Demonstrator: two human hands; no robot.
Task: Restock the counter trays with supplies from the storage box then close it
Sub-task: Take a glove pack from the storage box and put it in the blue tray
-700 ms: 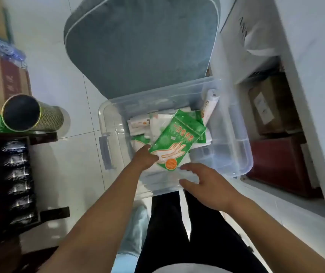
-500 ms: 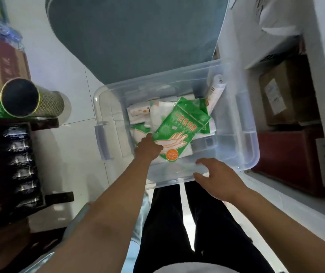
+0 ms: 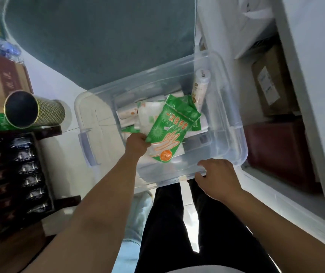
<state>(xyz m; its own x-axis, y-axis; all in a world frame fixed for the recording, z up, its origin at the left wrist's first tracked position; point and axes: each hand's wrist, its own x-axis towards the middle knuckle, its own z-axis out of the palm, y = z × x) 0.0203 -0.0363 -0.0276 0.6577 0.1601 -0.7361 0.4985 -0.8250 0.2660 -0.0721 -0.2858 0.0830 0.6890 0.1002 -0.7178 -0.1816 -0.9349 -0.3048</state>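
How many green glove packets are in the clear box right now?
2 clearly: one green glove packet gripped by the left hand above the clear box, another packet partly hidden behind it. More may be buried underneath.

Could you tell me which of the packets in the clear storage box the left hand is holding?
The left hand grips the green glove packet with the orange circle, on top; the white packets lie untouched beneath it.
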